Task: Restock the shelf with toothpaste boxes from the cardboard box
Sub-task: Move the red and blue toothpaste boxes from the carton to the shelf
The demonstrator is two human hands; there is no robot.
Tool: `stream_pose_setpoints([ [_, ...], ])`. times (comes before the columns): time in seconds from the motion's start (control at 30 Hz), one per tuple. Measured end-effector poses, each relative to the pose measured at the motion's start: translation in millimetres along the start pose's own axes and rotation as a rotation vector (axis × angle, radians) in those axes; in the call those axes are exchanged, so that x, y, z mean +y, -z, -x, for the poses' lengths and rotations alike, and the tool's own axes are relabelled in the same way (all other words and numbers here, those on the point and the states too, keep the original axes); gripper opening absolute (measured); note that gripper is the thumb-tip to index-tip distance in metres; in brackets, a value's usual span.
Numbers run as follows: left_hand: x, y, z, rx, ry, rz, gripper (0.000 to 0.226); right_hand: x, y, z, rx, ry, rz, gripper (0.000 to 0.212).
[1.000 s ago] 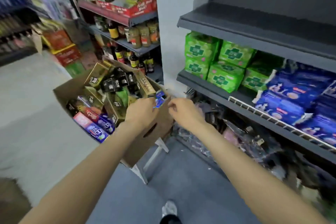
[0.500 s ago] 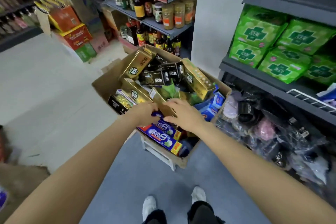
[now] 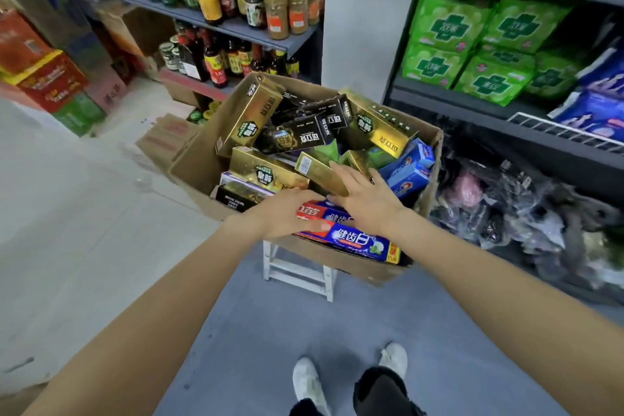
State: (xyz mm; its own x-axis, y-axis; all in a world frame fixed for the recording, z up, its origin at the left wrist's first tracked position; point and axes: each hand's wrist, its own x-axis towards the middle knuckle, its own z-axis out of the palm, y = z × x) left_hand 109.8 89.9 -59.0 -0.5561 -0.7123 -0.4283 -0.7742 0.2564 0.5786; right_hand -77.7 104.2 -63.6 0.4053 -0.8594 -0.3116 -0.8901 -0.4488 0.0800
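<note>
Toothpaste boxes (image 3: 256, 111) fill the cardboard box (image 3: 199, 165) in front of me, gold, black and blue ones heaped at all angles. My left hand (image 3: 287, 214) lies on the red-and-blue box (image 3: 354, 240) at the near edge, thumb pressed to its face; whether the fingers curl round it I cannot tell. Just beside it, my right hand (image 3: 366, 194) rests flat, fingers straight, on a gold box (image 3: 317, 172). Green packs (image 3: 472, 44) sit on the shelf (image 3: 472, 101) at right.
</note>
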Motion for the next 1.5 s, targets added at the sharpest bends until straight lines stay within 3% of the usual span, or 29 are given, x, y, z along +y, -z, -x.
stream_pose_setpoints([
  [0.2, -11, -1, 6, -0.029, -0.136, -0.287, 0.064, -17, 12, -21, -0.182, -0.080, 0.056, 0.028],
  [0.4, -18, 18, 16, 0.060, -0.190, 0.028, 0.047, 6, 24, -11, -0.094, -0.141, -0.247, 0.039],
  [0.53, -27, 38, 21, 0.136, -0.184, 0.039, 0.047, 31, 24, 10, -0.052, -0.242, -0.475, 0.048],
  [0.63, -30, 40, 24, 0.207, -0.152, 0.101, 0.047, 44, 19, 25, 0.046, -0.329, -0.725, 0.046],
  [0.83, -9, 41, 13, 0.257, -0.109, 0.293, 0.032, 61, 25, 50, 0.424, -0.660, -1.311, 0.046],
  [0.93, 15, 40, -1, 0.401, -0.037, 0.473, 0.022, 69, 31, 59, 0.553, -0.748, -1.514, 0.042],
  [1.03, 49, 38, -17, 0.502, 0.028, 0.759, 0.020, 73, 38, 71, 0.589, -0.689, -1.795, 0.035],
  [1.13, 93, 37, -34, 0.492, 0.048, 0.872, 0.021, 84, 41, 81, 0.620, -0.710, -1.908, 0.035],
  [1.33, 208, 19, -83, 0.393, -0.050, 0.863, 0.017, 145, 39, 114, 0.742, -0.600, -2.285, 0.038],
  [1.5, 313, -12, -133, 0.227, -0.096, 0.918, 0.010, 233, 39, 172, 0.844, -0.667, -2.042, 0.040],
])
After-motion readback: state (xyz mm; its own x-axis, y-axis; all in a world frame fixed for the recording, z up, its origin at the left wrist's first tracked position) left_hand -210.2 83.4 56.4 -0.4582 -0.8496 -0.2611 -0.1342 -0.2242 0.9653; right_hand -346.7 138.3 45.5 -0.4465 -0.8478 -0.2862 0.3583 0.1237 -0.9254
